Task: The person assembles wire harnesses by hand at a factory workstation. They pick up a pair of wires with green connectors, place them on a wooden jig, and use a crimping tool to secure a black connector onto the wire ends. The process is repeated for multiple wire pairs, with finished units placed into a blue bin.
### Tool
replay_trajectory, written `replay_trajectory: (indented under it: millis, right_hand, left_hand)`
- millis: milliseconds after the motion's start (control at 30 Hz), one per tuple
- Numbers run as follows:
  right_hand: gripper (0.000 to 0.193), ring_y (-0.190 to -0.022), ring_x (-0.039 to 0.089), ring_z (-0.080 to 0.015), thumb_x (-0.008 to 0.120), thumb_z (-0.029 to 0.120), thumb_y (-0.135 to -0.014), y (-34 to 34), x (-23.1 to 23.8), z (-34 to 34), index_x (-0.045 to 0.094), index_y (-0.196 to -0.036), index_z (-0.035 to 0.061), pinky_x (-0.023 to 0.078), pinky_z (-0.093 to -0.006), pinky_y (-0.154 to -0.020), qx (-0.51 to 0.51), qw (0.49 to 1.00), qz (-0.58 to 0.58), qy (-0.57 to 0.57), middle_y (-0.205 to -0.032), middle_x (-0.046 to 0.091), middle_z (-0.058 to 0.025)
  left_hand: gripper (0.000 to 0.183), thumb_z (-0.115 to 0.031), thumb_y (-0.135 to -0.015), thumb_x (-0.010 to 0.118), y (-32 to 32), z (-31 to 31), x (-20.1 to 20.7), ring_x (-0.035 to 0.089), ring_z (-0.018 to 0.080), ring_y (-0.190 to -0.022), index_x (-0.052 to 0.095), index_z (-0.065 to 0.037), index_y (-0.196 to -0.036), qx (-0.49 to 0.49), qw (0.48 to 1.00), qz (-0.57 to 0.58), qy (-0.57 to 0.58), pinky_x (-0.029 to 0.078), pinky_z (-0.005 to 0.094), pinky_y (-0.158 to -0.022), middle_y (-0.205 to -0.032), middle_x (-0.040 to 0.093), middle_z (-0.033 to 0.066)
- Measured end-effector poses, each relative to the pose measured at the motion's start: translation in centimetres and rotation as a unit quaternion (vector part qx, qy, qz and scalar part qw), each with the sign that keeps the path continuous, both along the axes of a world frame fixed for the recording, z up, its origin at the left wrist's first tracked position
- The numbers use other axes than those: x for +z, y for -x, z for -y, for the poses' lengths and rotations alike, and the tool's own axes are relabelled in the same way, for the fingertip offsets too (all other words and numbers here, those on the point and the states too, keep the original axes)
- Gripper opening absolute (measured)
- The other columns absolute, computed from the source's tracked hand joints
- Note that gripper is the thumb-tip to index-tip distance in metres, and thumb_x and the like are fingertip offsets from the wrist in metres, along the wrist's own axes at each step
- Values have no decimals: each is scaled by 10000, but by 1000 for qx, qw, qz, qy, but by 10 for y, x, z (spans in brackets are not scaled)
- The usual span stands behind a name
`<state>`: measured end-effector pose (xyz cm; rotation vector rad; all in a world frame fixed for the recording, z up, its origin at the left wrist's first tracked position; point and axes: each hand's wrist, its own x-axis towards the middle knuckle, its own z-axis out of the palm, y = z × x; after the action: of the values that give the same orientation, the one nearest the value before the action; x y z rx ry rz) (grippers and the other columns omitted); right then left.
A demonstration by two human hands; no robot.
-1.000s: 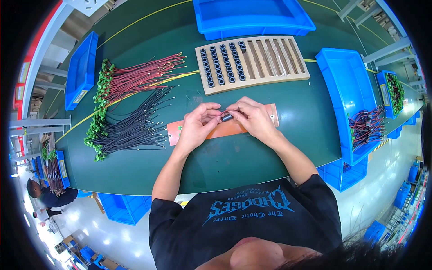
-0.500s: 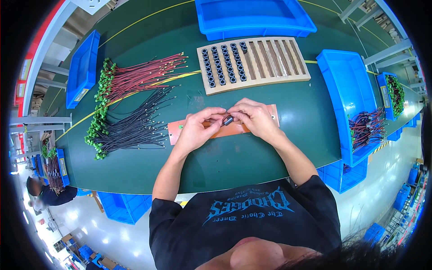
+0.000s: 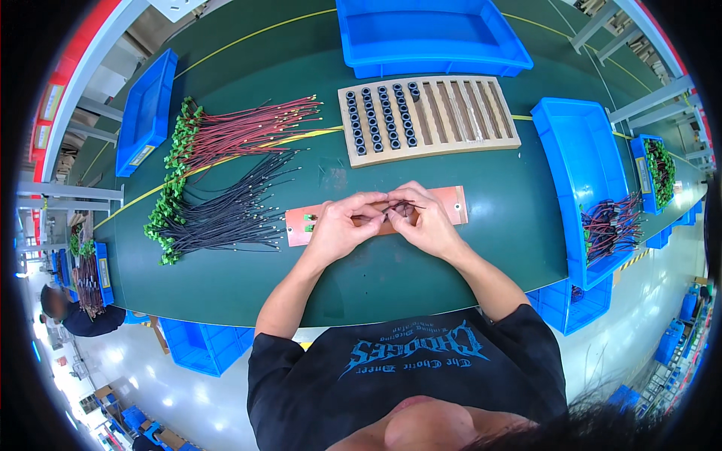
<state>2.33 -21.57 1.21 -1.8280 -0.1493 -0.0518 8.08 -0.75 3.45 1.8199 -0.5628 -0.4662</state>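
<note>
The left hand [image 3: 340, 228] and the right hand [image 3: 423, 224] are touching, pinching thin wires [image 3: 397, 207] together over an orange board [image 3: 450, 204] on the green table [image 3: 226, 286]. At 12 o'clock a wooden rack [image 3: 459, 113] is holding black rings [image 3: 382, 116]. At 10 o'clock red wires [image 3: 252, 129] and black wires [image 3: 226, 218] are lying.

Both hands [image 3: 391, 222] meet over a flat board [image 3: 451, 204] at the table's [image 3: 361, 282] centre — wire bundles [image 3: 226, 180] lie left, a slotted rack [image 3: 429, 116] behind, bins [image 3: 587, 180] right and beyond.
</note>
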Motion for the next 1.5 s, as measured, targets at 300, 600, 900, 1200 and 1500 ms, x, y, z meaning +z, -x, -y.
replay_trajectory:
  millis: [300, 600, 900, 1200, 1500]
  right_hand:
    - [267, -1001, 657, -182, 644, 9, -950, 0, -2, 5, 662, -1215, -19, 565, -309, -887, 11, 1000, -18, -4, -1154, 608, -103]
    - [146, -926, 712, -158, 635, 26, -1020, -3, -13, 17, 690, -1123, -62, 619, -268, -810, -44, 986, 0, -161, -1170, 635, -109]
    - [52, -854, 721, -150, 676, 9, -992, -1, -24, 15, 680, -1001, -42, 619, -271, -748, -92, 969, -19, -230, -973, 707, -101]
    - [147, -827, 708, -139, 644, 41, -1021, -5, -13, 21, 709, -957, -73, 604, -257, -728, -74, 984, -4, -163, -950, 704, -107]
    - [184, -802, 692, -127, 631, 79, -1040, -5, -19, 22, 730, -1002, -71, 592, -255, -727, -70, 986, 11, -149, -949, 702, -100]
  left_hand:
    - [233, 5, -903, 716, -5, 8, -16, 740, 149, -861, 717, 25, -1136, 43, 990, 128, 45, 595, 274, -784, -981, 762, 95]
    - [134, -123, -966, 757, -21, 34, -25, 589, 44, -769, 717, 6, -962, 25, 989, -89, 113, 489, 212, -665, -998, 738, 29]
    - [133, -134, -955, 770, -15, 33, -27, 553, 56, -739, 749, -14, -1006, -13, 997, 7, 73, 465, 225, -665, -856, 663, -1]
    - [137, -133, -980, 727, -19, 26, -25, 546, 83, -718, 728, 0, -1015, -43, 997, -9, 56, 462, 256, -635, -902, 660, 36]
    - [136, -134, -977, 725, -20, 26, -22, 525, 99, -742, 722, -3, -1009, -54, 997, -1, 58, 453, 268, -638, -882, 654, 29]
